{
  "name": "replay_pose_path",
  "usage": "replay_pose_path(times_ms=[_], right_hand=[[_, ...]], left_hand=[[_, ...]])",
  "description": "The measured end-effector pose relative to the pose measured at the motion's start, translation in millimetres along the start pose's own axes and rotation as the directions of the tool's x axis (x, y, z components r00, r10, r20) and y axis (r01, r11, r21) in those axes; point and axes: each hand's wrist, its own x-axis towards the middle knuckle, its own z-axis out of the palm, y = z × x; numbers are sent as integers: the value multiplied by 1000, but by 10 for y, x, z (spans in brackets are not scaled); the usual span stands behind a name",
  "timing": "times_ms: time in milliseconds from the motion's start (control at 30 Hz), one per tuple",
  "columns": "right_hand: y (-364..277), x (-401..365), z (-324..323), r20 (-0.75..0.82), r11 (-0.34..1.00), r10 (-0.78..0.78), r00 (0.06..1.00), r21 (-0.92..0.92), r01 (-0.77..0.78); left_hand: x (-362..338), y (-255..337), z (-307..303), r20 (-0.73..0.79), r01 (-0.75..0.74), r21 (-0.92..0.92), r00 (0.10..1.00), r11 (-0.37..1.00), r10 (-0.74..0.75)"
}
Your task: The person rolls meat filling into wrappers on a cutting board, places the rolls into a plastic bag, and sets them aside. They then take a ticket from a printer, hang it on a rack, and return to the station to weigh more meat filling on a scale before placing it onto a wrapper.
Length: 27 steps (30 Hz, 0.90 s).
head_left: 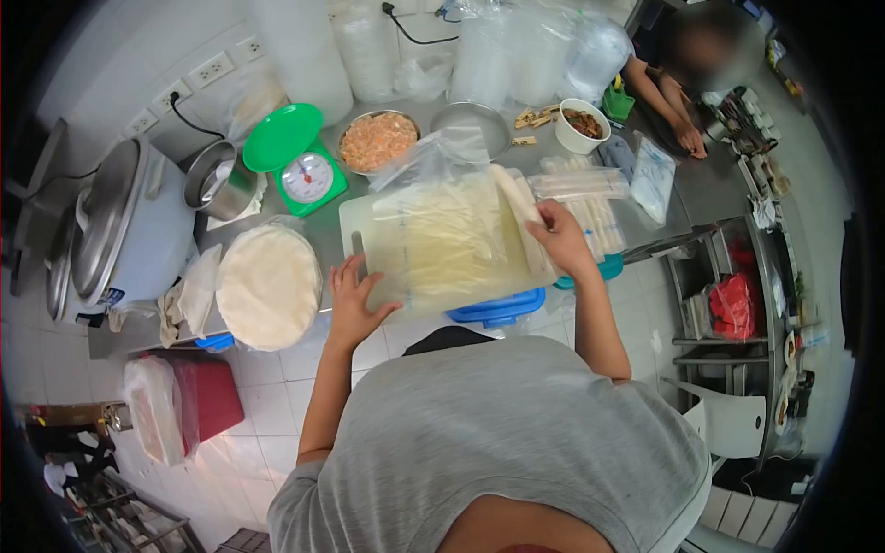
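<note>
My left hand point(355, 300) is by the left edge of a translucent cutting board point(364, 221), its fingers spread and holding nothing. On the board lies a clear plastic sheet over pale, thin strips point(452, 230). At the board's right side, my right hand point(564, 238) has its fingers closed on a long pale roll point(518, 207), which lies slantwise along the edge. Just beyond are several pale rolls in clear plastic point(581, 184). To the left of my left hand is a stack of round, cream-coloured wrappers point(267, 286).
Behind the board stand a green scale point(306, 177), a bowl of orange-pink filling point(378, 141), a metal plate point(470, 129) and a white tub of food point(583, 126). Another person's hands point(687, 138) rest at the far right. A large pot point(138, 221) stands left.
</note>
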Motion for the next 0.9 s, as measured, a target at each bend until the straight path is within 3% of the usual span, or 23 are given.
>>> replay_pose_path(times_ms=[67, 133, 200, 300, 400, 533, 900], right_hand=[[-233, -34, 202, 98, 982, -155, 983, 125, 142], [-450, -50, 449, 245, 967, -221, 944, 183, 179], [-332, 8, 783, 310, 909, -413, 856, 86, 408], [-129, -12, 1193, 431, 870, -353, 831, -175, 460], [120, -80, 1361, 410, 687, -445, 796, -413, 598], [150, -113, 1241, 394, 725, -381, 837, -435, 535], [276, -138, 955, 374, 716, -365, 852, -472, 514]], left_hand=[[-40, 19, -58, 38, -24, -17, 999, 1000, 25], [-83, 22, -81, 92, -36, -3, 995, 999, 36], [-125, -30, -40, 88, -61, 19, 994, 998, 59], [-156, -84, 4, 78, -100, 36, 992, 994, 97], [-172, -109, 66, 52, -142, 56, 989, 988, 139], [-142, -149, 120, 12, -227, 20, 974, 974, 227], [-7, -148, 103, 110, -317, -2, 943, 948, 316]])
